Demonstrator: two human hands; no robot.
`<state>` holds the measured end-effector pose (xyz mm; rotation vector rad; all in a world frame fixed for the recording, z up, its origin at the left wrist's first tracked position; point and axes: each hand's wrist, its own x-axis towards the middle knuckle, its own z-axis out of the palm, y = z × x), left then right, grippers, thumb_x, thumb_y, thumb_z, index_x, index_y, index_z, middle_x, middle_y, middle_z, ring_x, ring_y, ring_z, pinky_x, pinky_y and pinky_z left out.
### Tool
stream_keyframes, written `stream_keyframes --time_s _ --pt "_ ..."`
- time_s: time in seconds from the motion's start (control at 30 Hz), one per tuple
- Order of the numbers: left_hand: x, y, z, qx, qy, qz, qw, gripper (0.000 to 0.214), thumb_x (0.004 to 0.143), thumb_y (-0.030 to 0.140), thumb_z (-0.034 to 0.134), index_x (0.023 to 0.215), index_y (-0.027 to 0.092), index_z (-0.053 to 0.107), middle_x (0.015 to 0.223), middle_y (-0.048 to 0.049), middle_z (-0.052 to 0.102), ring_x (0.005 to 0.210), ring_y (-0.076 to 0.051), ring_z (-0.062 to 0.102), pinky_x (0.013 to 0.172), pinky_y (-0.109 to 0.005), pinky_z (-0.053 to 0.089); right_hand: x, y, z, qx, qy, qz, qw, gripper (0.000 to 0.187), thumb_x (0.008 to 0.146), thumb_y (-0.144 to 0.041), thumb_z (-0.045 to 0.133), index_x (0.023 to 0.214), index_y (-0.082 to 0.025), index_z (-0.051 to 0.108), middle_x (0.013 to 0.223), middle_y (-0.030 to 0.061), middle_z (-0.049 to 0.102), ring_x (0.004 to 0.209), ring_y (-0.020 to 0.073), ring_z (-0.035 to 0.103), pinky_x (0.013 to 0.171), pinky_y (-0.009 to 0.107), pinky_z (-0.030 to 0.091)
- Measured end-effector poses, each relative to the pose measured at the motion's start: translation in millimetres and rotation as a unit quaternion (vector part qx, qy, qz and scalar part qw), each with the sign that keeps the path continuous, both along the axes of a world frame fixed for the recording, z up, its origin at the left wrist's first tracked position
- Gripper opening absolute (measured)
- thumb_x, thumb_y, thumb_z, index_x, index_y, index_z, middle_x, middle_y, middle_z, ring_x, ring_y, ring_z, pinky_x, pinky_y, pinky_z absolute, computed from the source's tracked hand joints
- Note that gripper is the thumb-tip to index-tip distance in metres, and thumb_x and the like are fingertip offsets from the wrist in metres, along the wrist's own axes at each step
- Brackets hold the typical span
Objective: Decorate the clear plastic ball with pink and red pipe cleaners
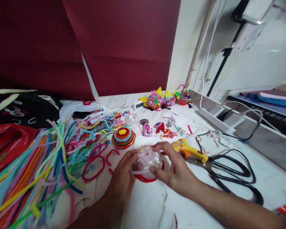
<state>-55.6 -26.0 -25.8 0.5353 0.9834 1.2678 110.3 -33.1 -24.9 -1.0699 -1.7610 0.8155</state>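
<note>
Both my hands hold a clear plastic ball half [147, 158] low over the white table [264, 178]. My left hand [122, 178] grips its left side, fingers curled round the rim. My right hand [175, 168] closes over its right side and top. A red pipe cleaner [145, 178] and a pale pink one [136, 171] run round the ball's lower edge. A dome wrapped in red, blue and yellow pipe cleaners [123, 137] sits just behind my hands.
A big heap of coloured pipe cleaners [38, 168] covers the left. A yellow glue gun [189, 149] and black scissors [233, 175] lie to the right. Three finished decorated balls [168, 99] stand at the back, by a small white clock [138, 104]. A power strip [219, 119] with cables lies right.
</note>
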Motion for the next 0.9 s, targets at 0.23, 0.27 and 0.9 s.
stream_keyframes --time_s 0.23,0.27,0.9 --pt "-2 0 -1.6 0.007 -0.023 -0.007 1.0 0.017 0.065 0.021 0.077 0.08 0.016 0.071 0.069 0.0013 0.06 0.059 -0.008 0.051 0.055 -0.017 0.044 -1 -3 -1.9 0.012 -0.002 -0.002 1.0 0.04 0.076 -0.015 0.066 0.109 -0.025 0.047 0.112 0.0047 0.052 0.105 0.0218 0.051 0.091 0.035 0.043" --pt "-2 0 -1.2 0.009 -0.026 -0.009 1.0 0.017 0.065 0.02 0.077 0.08 0.016 0.071 0.068 0.0013 0.06 0.058 -0.008 0.051 0.055 -0.017 0.044 -1 -3 -2.2 0.016 0.0 -0.001 1.0 0.04 0.076 -0.015 0.066 0.109 -0.026 0.046 0.112 0.0047 0.052 0.106 0.0219 0.052 0.092 0.035 0.043" --pt "-5 -3 18.4 0.037 0.001 0.007 0.999 0.027 0.06 0.025 0.082 0.084 0.019 0.071 0.069 0.0015 0.063 0.06 -0.008 0.055 0.056 -0.017 0.046 1 -4 9.3 0.116 0.011 0.021 0.993 0.048 0.077 -0.015 0.067 0.117 -0.028 0.045 0.121 0.0072 0.052 0.115 0.0236 0.05 0.098 0.037 0.044"
